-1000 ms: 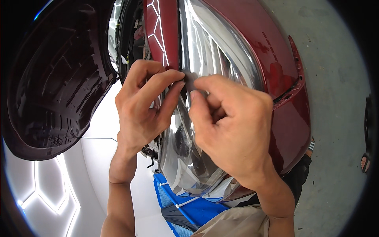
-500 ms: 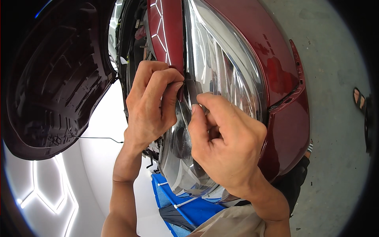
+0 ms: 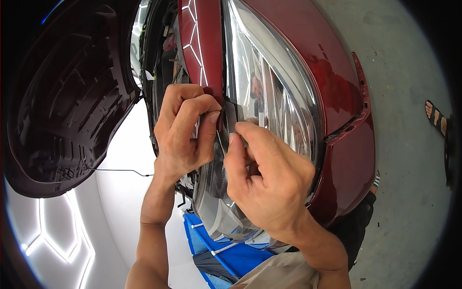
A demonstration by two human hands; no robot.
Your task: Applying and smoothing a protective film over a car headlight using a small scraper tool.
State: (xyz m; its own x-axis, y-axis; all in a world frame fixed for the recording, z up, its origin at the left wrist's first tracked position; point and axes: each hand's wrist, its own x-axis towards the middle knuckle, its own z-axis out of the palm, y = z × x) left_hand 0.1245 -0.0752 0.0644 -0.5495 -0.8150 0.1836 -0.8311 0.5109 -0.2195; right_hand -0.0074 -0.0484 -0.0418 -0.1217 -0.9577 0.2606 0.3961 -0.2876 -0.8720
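Note:
A thin, dark see-through strip of film [image 3: 231, 113] stretches between my two hands along the inner edge of a car's clear headlight [image 3: 245, 72]. My left hand [image 3: 185, 132] is closed in a pinch at the film's left side, beside the dark red fender panel [image 3: 202, 53]. My right hand [image 3: 269, 176] pinches the film's lower right corner between thumb and forefinger, above the headlight lens. Fingertips hide most of the film's edges, and the lower part of the lamp is partly covered by my right hand.
A raised dark hood [image 3: 67, 96] stands at the left, with a thin prop rod [image 3: 120, 169] near it. The dark red bumper [image 3: 346, 168] curves round the lamp's right side. Beneath lies a blue folding frame [image 3: 226, 255]. A sandalled foot [image 3: 435, 117] is on the grey floor at far right.
Both hands have shifted slightly downward and my right hand a little to the left, with the film still held between them. The view has moved slightly.

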